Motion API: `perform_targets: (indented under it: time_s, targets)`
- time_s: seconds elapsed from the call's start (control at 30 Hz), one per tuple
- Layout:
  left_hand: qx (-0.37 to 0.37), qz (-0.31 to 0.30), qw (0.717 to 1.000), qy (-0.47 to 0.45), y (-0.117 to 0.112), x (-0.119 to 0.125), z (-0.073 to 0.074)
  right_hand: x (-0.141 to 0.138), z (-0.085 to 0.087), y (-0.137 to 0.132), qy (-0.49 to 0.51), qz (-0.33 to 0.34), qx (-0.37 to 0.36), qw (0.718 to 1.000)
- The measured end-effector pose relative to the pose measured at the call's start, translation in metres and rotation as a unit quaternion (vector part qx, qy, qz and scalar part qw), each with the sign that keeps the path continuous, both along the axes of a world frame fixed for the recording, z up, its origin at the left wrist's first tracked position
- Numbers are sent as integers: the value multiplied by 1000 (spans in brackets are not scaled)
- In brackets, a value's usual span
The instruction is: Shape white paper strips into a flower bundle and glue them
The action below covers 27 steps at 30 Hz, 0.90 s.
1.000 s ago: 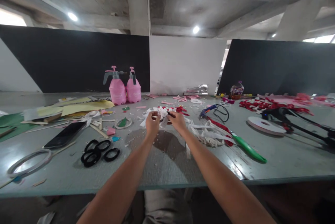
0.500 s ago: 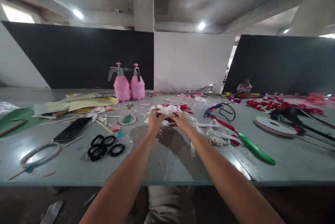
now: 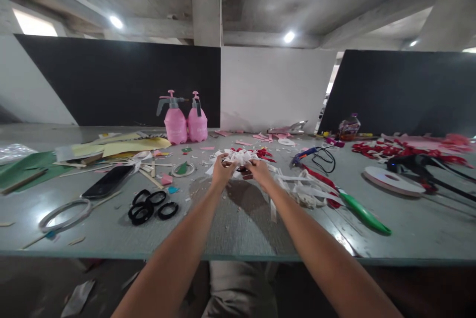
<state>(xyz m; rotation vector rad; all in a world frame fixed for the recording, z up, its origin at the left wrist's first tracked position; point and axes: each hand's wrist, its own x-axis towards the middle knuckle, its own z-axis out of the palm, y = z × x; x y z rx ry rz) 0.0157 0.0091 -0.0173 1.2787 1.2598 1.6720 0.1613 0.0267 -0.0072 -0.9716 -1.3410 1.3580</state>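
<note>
Both of my hands meet at a bunched piece of white ribbon (image 3: 242, 156) above the middle of the table. My left hand (image 3: 223, 171) pinches its left side with bent fingers. On the other side, my right hand (image 3: 258, 170) has its fingers closed on the same ribbon. Part of the ribbon is hidden behind the fingers, and its exact shape is too small to make out. Red ribbon pieces (image 3: 265, 154) lie just behind it. Loose white ribbon strips (image 3: 303, 189) are spread to the right of my right hand.
Left on the table (image 3: 230, 238) are a phone (image 3: 107, 182), black rings (image 3: 148, 205) and a wire coil (image 3: 46, 222). Pink spray bottles (image 3: 175, 124) stand behind. To the right are a blue glue gun (image 3: 307, 153), a green-handled tool (image 3: 364, 214) and a ribbon roll (image 3: 394, 182).
The view has shifted slightly, so things on the left appear farther right. My hands stay on the white ribbon, with a small shift of the right fingers.
</note>
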Motion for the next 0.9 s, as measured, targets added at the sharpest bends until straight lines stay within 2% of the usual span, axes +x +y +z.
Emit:
perform_targets:
  time_s: [0.13,0.27,0.33,0.4,0.5,0.6,0.63,0.67,0.8,0.9]
  targets:
    - [14,-7,1000,0,0,0,6,12,5,13,38,-66,-5,997]
    - [50,73,995,-43,2,-6,12,21,11,29,70,-105,-23,992]
    - [69,99,989,-86,4,-11,12,22,11,35,-24,-118,1,993]
    - [89,112,982,-121,5,-14,12,21,9,38,-147,-125,24,981]
    - [104,118,978,-137,7,-16,10,22,8,40,-296,-171,78,936]
    - [99,126,980,-116,8,-17,8,25,16,39,-434,-231,187,851]
    - [95,124,982,-107,8,-17,7,25,20,37,-458,-234,209,832]
    - [91,120,984,-98,8,-17,6,26,24,35,-464,-225,215,830]
    - [79,95,990,-64,9,-15,4,33,32,22,-420,-188,217,861]
    - [74,78,993,-45,9,-13,5,52,31,14,-407,-186,241,861]
